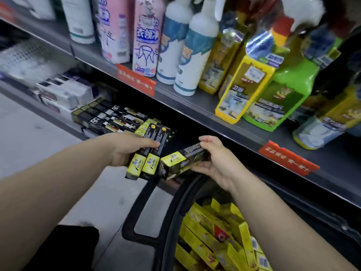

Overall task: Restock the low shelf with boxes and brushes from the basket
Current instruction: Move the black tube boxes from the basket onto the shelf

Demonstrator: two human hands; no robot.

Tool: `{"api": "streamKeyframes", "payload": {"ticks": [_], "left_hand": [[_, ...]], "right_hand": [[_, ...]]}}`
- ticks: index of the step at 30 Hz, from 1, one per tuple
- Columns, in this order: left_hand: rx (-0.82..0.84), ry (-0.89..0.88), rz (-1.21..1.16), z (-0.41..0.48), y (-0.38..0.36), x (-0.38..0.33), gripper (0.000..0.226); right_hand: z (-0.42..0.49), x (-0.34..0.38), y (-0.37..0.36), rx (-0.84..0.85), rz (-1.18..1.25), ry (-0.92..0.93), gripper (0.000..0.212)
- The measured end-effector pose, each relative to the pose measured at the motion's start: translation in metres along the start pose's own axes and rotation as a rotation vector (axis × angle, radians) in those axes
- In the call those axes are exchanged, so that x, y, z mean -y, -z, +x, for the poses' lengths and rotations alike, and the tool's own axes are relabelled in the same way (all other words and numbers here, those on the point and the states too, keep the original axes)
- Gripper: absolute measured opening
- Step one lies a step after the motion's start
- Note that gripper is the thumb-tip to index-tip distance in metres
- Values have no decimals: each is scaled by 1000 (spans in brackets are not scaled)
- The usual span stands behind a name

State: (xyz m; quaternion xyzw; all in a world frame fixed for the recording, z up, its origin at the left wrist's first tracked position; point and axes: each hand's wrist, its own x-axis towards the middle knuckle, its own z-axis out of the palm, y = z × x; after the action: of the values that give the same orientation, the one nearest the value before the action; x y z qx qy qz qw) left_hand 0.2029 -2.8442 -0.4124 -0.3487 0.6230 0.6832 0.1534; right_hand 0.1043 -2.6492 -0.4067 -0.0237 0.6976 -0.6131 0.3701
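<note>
Left hand [127, 149] clamps two black-yellow boxes [148, 153]; right hand [216, 163] pinches third box [183, 161] (likely light, stiff carton; grip long sides).

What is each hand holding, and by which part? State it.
The left hand grips two black-and-yellow boxes around their middles, fingers on top. The right hand holds one similar box by its far end.

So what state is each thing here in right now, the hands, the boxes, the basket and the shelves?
Left hand: closed on two black-and-yellow boxes, side by side.
Right hand: gripping one black-and-yellow box, tilted.
Basket: holds many yellow boxes.
Low shelf: partly stocked with dark boxes, lying flat.
Upper shelf: bottles standing upright.
</note>
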Motion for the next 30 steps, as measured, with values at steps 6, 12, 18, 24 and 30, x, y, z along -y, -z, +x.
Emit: {"api": "streamKeyframes", "payload": {"ticks": [6,12,18,24,30], "left_hand": [[-127,64,-203,50,45,25,47],[-264,53,-355,72,56,40,42],[-264,-93,-459,91,46,36,15],[-249,-136,-538,124,53,35,17],[-265,-143,-554,158,52,41,30]], "right_hand": [[65,-5,-35,-69,-33,-1,17],[109,-4,-33,-172,-22,-39,23],[163,-3,-30,-363,-286,32,37],[227,-4,-48,-327,-564,167,55],[278,-16,-45,-219,-848,241,34]]}}
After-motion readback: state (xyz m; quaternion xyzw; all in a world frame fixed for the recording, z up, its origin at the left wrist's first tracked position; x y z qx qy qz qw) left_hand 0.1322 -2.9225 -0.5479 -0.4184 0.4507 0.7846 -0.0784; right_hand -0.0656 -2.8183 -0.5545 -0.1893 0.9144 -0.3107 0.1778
